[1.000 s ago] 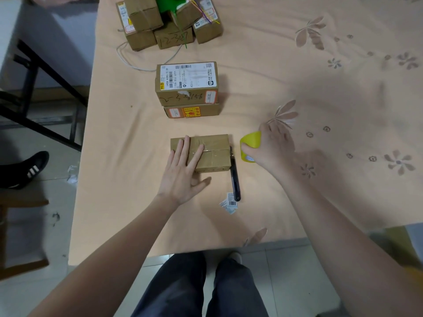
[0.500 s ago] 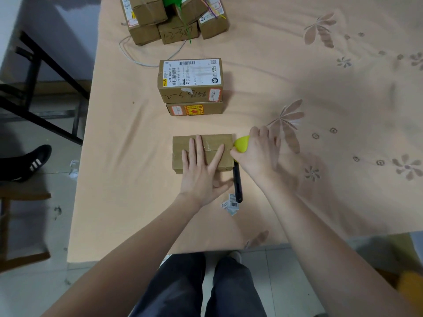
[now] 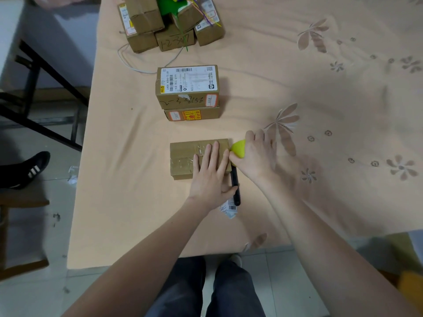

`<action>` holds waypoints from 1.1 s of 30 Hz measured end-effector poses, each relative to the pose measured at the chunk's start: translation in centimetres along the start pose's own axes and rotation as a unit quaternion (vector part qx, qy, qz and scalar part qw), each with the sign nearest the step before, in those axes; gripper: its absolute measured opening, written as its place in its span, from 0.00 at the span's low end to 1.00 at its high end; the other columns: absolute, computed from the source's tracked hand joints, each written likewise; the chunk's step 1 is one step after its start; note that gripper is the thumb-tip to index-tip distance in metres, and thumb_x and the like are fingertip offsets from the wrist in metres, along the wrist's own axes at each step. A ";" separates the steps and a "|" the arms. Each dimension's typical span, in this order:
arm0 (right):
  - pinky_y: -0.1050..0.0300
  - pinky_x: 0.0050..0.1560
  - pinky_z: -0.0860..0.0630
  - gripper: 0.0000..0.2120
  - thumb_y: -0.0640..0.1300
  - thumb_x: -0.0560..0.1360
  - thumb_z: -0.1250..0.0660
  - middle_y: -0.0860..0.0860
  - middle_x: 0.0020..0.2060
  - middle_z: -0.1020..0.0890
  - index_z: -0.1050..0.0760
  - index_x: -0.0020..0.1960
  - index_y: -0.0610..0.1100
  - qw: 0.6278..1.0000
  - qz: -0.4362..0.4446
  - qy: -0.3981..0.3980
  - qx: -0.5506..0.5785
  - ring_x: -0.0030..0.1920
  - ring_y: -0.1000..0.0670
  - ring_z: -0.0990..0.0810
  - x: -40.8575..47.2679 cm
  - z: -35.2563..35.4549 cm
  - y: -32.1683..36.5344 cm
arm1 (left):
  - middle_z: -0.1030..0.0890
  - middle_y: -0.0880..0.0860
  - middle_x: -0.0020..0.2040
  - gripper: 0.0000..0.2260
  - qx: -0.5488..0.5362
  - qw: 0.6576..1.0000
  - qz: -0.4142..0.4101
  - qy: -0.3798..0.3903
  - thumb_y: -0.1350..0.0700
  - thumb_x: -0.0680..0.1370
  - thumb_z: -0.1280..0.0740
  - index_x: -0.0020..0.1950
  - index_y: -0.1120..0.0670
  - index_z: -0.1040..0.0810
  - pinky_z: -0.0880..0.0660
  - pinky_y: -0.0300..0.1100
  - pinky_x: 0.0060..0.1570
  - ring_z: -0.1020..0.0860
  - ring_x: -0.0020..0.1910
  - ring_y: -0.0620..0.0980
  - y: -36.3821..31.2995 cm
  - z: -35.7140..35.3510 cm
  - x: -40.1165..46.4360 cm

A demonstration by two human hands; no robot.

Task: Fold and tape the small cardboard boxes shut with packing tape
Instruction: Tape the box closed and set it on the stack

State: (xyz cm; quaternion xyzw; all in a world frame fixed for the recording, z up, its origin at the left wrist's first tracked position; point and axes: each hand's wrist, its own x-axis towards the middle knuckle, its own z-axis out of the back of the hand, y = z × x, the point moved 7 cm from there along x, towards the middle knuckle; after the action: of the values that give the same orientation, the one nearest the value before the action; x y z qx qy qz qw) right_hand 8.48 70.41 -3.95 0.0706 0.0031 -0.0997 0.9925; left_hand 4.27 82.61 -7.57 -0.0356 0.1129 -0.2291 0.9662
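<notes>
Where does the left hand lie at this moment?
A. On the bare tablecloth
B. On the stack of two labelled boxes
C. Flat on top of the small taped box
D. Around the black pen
C: the left hand lies with straight fingers on the small taped box, beside the right hand with the yellow tape dispenser.

Matt cardboard box (image 3: pixel 183 156) (glossy tape strips) on soft cloth (image 3: pixel 297 88).

Box stack (image 3: pixel 187 92) just behind; rt open.

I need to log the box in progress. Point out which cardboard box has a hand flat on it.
The plain box nearest the person, under the left hand; unlike the others, it bears no shipping label.
</notes>
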 end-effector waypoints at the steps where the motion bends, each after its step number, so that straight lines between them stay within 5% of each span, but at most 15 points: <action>1: 0.46 0.56 0.34 0.27 0.62 0.71 0.35 0.41 0.55 0.26 0.30 0.55 0.39 1.000 0.004 0.012 0.014 0.59 0.40 0.30 0.0 0.0 -0.5 | 0.58 0.59 0.78 0.41 0.007 1.000 -0.002 0.002 0.33 0.74 0.44 0.78 0.53 0.56 0.52 0.61 0.71 0.57 0.77 0.59 0.0 0.2 0.0; 6: 0.43 0.61 0.34 0.41 0.69 0.70 0.38 0.40 0.64 0.33 0.39 0.71 0.42 0.992 -0.091 0.051 0.066 0.65 0.39 0.35 -0.5 0.7 -6.3 | 0.44 0.58 0.75 0.29 0.048 0.998 0.015 -0.031 0.33 0.73 0.41 0.66 0.49 0.36 0.36 0.55 0.57 0.38 0.67 0.58 0.7 2.7 1.3; 10: 0.44 0.60 0.33 0.40 0.70 0.69 0.38 0.44 0.65 0.35 0.41 0.73 0.48 0.978 -0.128 0.080 0.143 0.65 0.40 0.35 -1.4 1.4 -8.2 | 0.48 0.59 0.77 0.31 0.043 0.999 -0.026 -0.003 0.35 0.72 0.35 0.66 0.52 0.38 0.46 0.62 0.68 0.49 0.75 0.59 0.8 3.1 3.4; 12: 0.44 0.59 0.33 0.37 0.65 0.71 0.35 0.44 0.64 0.35 0.40 0.72 0.48 0.975 -0.133 0.071 0.165 0.65 0.40 0.35 -1.8 2.0 -8.3 | 0.45 0.58 0.76 0.36 0.007 0.999 -0.030 0.029 0.37 0.72 0.33 0.70 0.55 0.41 0.50 0.60 0.71 0.49 0.76 0.60 0.7 2.9 4.1; 17: 0.47 0.45 0.31 0.12 0.37 0.71 0.35 0.37 0.49 0.25 0.29 0.53 0.34 0.968 -0.083 -0.099 0.217 0.51 0.38 0.25 -5.0 5.6 -6.8 | 0.32 0.55 0.66 0.40 -0.092 0.996 -0.010 0.014 0.37 0.67 0.28 0.72 0.49 0.41 0.36 0.54 0.62 0.33 0.65 0.59 1.1 4.2 4.2; 20: 0.47 0.40 0.30 0.04 0.35 0.71 0.38 0.41 0.38 0.21 0.25 0.41 0.36 0.976 -0.031 0.036 0.213 0.41 0.40 0.23 -7.2 2.7 -3.5 | 0.30 0.54 0.63 0.39 -0.114 0.993 -0.006 -0.011 0.33 0.65 0.29 0.70 0.47 0.37 0.33 0.53 0.58 0.29 0.61 0.59 0.8 5.1 3.8; 23: 0.47 0.40 0.31 0.06 0.39 0.72 0.39 0.43 0.38 0.23 0.30 0.37 0.41 0.971 -0.010 0.167 0.173 0.41 0.41 0.24 -8.3 -1.3 -1.2 | 0.28 0.54 0.61 0.37 -0.111 0.993 -0.009 -0.031 0.32 0.65 0.30 0.68 0.46 0.33 0.31 0.50 0.56 0.25 0.56 0.59 0.2 5.7 3.6; 26: 0.49 0.45 0.30 0.08 0.44 0.76 0.38 0.42 0.48 0.22 0.26 0.50 0.39 0.978 -0.011 0.165 0.128 0.50 0.41 0.23 -7.7 -3.4 -0.5 | 0.28 0.54 0.62 0.33 -0.126 0.991 -0.012 -0.049 0.34 0.66 0.29 0.66 0.47 0.30 0.29 0.49 0.53 0.23 0.53 0.60 -0.1 6.1 3.3; 29: 0.51 0.50 0.31 0.20 0.47 0.77 0.37 0.42 0.59 0.28 0.33 0.65 0.38 0.972 -0.042 0.202 0.115 0.59 0.42 0.28 -7.3 -5.4 -0.6 | 0.28 0.54 0.62 0.33 -0.173 0.983 -0.011 -0.052 0.36 0.65 0.27 0.65 0.47 0.29 0.28 0.49 0.52 0.23 0.53 0.59 0.3 6.2 3.0; 33: 0.52 0.42 0.32 0.10 0.40 0.76 0.38 0.41 0.53 0.23 0.30 0.56 0.38 0.964 -0.066 0.200 0.163 0.54 0.40 0.23 -6.5 -5.2 -1.3 | 0.29 0.52 0.62 0.35 -0.195 0.980 -0.021 -0.016 0.38 0.64 0.24 0.67 0.46 0.32 0.28 0.45 0.51 0.23 0.55 0.55 0.3 6.3 3.0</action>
State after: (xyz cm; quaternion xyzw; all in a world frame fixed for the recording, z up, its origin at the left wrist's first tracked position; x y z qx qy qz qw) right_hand 1.86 71.19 -9.18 0.2498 0.1903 -0.1481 0.9378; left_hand 8.52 81.67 -2.05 -0.2294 0.1396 -0.2222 0.9373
